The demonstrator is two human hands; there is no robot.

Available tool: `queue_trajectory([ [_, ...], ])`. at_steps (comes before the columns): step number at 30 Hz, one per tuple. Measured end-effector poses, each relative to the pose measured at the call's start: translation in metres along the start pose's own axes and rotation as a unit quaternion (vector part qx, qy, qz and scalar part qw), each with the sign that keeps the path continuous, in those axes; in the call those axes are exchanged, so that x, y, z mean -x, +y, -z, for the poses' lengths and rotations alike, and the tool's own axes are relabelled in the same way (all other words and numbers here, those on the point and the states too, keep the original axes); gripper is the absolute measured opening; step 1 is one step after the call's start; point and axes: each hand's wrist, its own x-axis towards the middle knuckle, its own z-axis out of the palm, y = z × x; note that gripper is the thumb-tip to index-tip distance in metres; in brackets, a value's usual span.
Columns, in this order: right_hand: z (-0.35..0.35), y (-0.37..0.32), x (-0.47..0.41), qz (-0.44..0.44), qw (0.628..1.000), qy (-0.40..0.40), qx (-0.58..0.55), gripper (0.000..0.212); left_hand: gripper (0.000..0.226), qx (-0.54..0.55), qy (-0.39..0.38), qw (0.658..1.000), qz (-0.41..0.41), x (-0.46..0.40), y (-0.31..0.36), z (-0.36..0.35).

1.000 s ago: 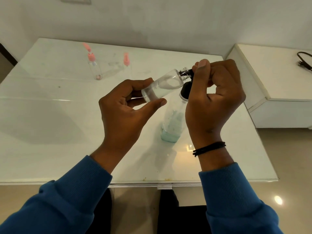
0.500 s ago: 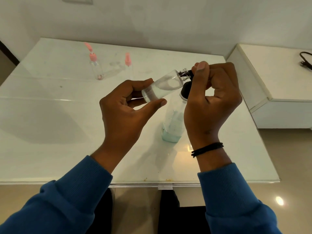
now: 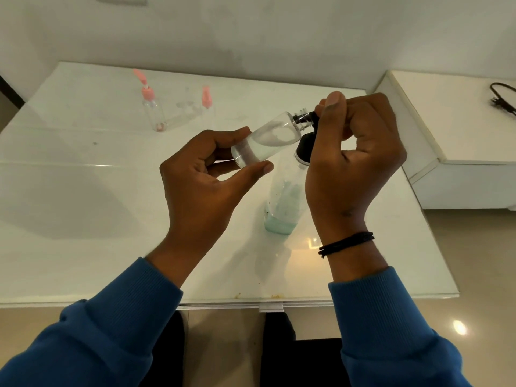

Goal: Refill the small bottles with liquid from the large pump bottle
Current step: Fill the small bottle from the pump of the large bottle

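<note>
We're mid-refill here. Our left hand [image 3: 201, 174] holds the small clear bottle [image 3: 265, 142] tipped on its side above the desk [image 3: 83, 205], thumb under its base and fingers [image 3: 223, 136] curled over the top, pinching it between them. Its open neck points right and meets the black nozzle [image 3: 305, 118] of the large pump bottle [image 3: 282, 202], which stands upright on the desk just below, a shallow band of pale blue-green liquid at its bottom.

Our right hand [image 3: 354, 152] sits over the pump head, fingers curled tight around it and thumb [image 3: 333, 103] pressing down on top. Some clear liquid already lies along the lower side of the small bottle, so we'd judge this one partly filled, with more strokes to go.

The next move, as we read it, calls for steady pumping while we keep neck and nozzle lined up, then tilting the small bottle upright before it gets full enough to spill out of the sideways neck.

Farther back on the desk, well apart from our hands, wait two other small bottles with pink caps [image 3: 148, 92] [image 3: 206, 97]; whether they hold liquid we cannot tell.
</note>
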Motion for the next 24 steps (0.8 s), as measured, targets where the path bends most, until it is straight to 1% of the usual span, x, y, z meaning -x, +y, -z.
queue_trajectory([
  [6,-0.003,0.002,0.009,-0.012,1.0,-0.002,-0.011,0.029,0.044,-0.008,0.003,1.0,0.001,0.0,-0.002,0.001],
  [12,0.0,0.001,-0.001,0.0,1.0,-0.001,0.0,0.032,0.044,-0.011,-0.001,1.0,-0.009,0.001,-0.001,-0.001],
  [17,-0.003,0.002,0.009,-0.012,1.0,0.002,-0.012,0.031,0.044,-0.019,0.004,1.0,-0.005,0.0,-0.004,0.0],
  [24,-0.001,-0.001,0.002,0.0,1.0,0.005,0.001,0.031,0.044,-0.012,0.0,1.0,-0.015,0.001,-0.001,-0.001],
])
